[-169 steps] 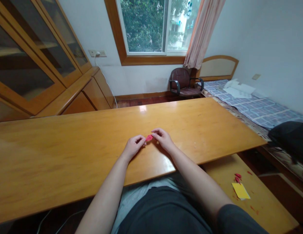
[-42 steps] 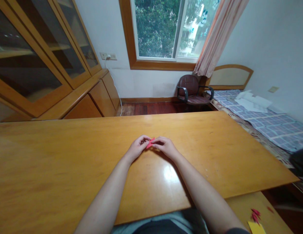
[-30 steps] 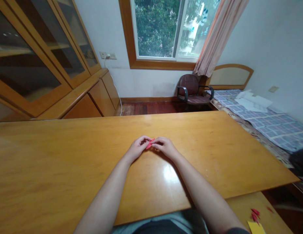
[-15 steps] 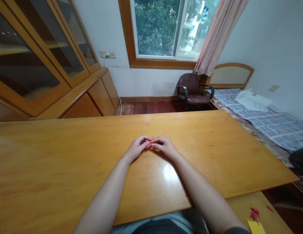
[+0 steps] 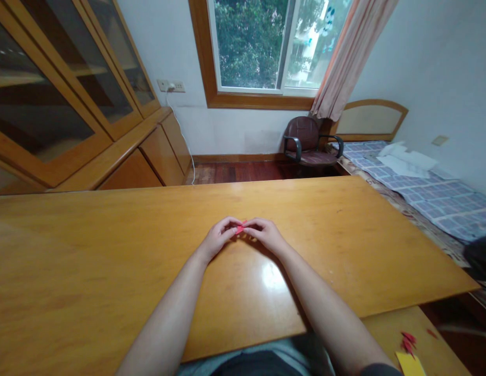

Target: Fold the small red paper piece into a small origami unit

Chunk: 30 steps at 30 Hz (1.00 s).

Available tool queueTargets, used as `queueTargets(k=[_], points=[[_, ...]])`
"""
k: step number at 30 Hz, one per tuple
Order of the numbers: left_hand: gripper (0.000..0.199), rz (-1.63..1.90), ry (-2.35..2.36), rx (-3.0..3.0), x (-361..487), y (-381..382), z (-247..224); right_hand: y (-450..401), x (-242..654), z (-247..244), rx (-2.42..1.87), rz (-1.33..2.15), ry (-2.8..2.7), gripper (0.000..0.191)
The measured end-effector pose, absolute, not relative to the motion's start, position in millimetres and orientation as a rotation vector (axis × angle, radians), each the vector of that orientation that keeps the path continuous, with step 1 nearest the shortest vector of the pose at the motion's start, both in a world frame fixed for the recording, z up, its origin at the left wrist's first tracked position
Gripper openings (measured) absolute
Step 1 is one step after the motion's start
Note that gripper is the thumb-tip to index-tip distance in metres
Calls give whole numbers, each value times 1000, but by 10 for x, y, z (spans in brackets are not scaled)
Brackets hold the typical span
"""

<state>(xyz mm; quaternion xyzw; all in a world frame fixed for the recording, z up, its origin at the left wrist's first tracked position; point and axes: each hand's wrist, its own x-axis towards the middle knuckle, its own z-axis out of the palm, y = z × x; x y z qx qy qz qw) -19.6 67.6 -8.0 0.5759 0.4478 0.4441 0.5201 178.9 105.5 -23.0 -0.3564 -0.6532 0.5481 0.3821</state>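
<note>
Over the middle of the wooden table, a small piece of folded red paper sits between both hands. My left hand pinches its left side between thumb and fingers. From the other side, my right hand grips it with thumb and fingertips. Fingers cover much of the paper, so its full shape is hidden.
On a lower surface at the front right lie several small red folded pieces and a yellow sheet. Beyond the table are a brown armchair, a bed and a glass-door cabinet.
Both hands stay at nearly the same spot. The red paper has turned slightly in the fingers, and less of it shows below the fingertips.
</note>
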Motion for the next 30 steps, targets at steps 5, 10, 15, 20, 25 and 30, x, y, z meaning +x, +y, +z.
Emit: queueTargets(k=[5, 10, 15, 20, 25, 30], points=[[24, 1080, 1102, 1496, -198, 679, -135, 1066, 1792, -250, -927, 1374, -1663, 30], [19, 1070, 1176, 1629, -178, 681, -132, 1064, 1787, -250, -933, 1358, -1674, 29], [13, 1070, 1229, 1718, -165, 660, -100, 1079, 1797, -198, -894, 1215, -1758, 21], [13, 1109, 1222, 1725, -189, 682, -180, 1098, 1776, -241, -861, 1131, -1748, 20], [12, 1103, 1196, 1709, -216, 704, -250, 1066, 1752, -261, -771, 1169, -1680, 20], [12, 1104, 1176, 1694, -219, 694, -254, 1023, 1784, -184, -767, 1088, -1787, 15]])
